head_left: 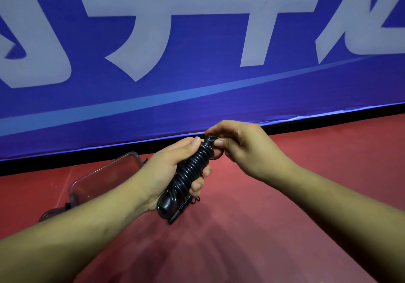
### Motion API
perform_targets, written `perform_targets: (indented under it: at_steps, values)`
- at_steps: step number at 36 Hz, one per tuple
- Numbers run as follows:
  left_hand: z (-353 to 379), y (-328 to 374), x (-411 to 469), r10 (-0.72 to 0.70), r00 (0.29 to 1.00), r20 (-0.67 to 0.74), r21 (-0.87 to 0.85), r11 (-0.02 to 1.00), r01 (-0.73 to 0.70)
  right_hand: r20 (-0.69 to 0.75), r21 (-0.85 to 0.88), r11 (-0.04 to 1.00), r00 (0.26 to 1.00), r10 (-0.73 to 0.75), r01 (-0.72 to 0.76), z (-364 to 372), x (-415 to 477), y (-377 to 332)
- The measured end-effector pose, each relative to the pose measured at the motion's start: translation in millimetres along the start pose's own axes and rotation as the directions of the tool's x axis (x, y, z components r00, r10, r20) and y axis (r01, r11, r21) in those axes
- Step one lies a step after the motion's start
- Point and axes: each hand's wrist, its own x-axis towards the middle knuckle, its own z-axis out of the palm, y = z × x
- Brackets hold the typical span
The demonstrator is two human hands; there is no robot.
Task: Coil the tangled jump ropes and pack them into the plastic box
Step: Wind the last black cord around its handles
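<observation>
Well, behind both hands runs a big blue banner (197, 98) with white lettering, and under them spreads a red floor (285, 217). A clear plastic box (105, 173) sits on that floor, beyond and to the left of the left hand (162, 173), with the left forearm crossing in front of its near end. I cannot tell from here whether anything is in it.

The black rope (190, 166) is up in the air between the two hands, well clear of the box. It is bundled lengthwise, with tight turns wound round its middle. The left hand grips those turns, fingers curled round and thumb lying along the top. The right hand (245, 149) is just beyond it, pinching the cord where it comes out at the far end of the bundle. A rounded handle end (166, 206) sticks out below the left palm, beside a small wire spring (186, 203).

I'd judge the bundle light, and the cord glossy, slick and springy, so the turns will want to loosen once the end is let go. The wrapped middle looks the safest place to hold it. The loose end needs tucking under a turn, or pinning with a thumb, before the bundle goes into the box.
</observation>
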Motion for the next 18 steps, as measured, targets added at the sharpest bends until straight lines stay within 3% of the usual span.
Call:
perform_targets:
  at_steps: [4,12,18]
  values:
    - [-5,2,0,-0.069,0.994,0.087,-0.070,0.995,0.076,0.052,-0.017,1.000,0.999,-0.011,0.012,-2,-1,-3]
    - [-22,12,-2,-0.242,0.934,0.262,-0.120,0.952,0.281,0.149,0.082,0.992,0.985,0.086,-0.099,-3,0,-5]
    - [-33,20,-4,-0.268,0.879,0.393,-0.136,0.929,0.344,0.138,0.208,0.969,0.985,0.105,-0.133,1,0,-10]
